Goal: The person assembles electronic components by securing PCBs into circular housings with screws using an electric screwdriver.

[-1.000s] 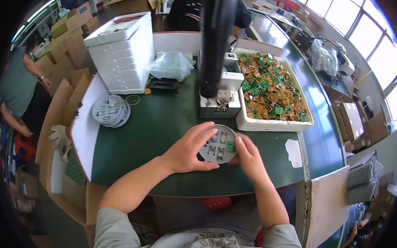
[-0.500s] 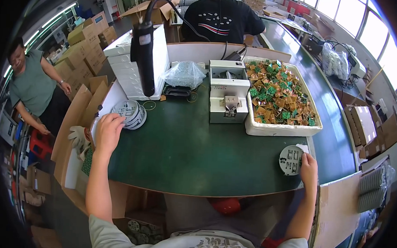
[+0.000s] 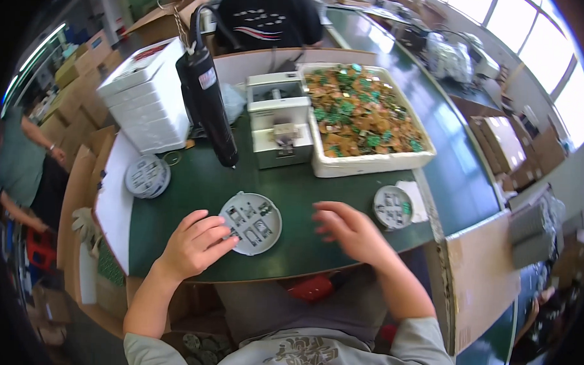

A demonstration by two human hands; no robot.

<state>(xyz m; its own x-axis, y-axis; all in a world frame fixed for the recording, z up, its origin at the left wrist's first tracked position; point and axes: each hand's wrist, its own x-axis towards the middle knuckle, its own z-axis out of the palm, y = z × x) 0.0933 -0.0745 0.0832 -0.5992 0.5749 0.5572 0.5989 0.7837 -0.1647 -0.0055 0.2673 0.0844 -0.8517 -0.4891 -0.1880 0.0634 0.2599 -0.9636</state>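
Observation:
A round grey plastic housing (image 3: 260, 210) with slots and small fittings inside is in front of me, near the middle. My left hand (image 3: 196, 245) grips its left edge, the fingers partly covering the rim. Just to the right of the housing, my right hand (image 3: 348, 231) holds nothing; its fingers are apart and slightly blurred. Another round grey housing (image 3: 389, 207), with a bit of green in it, lies at the table's right side beside a white sheet (image 3: 412, 198). At the left is a stack of similar housings (image 3: 147, 175).
A black electric screwdriver (image 3: 208, 105) hangs over the green table (image 3: 182, 207). Behind stand a grey-white machine (image 3: 281, 118) and a white foam tray (image 3: 370, 167) full of circuit boards. White foam boxes (image 3: 147, 100) rise at left. Other people are behind and at left.
My left hand has come from the stack to the middle with a housing. My right hand has let go of its housing at the right and moved inward. The view has shifted.

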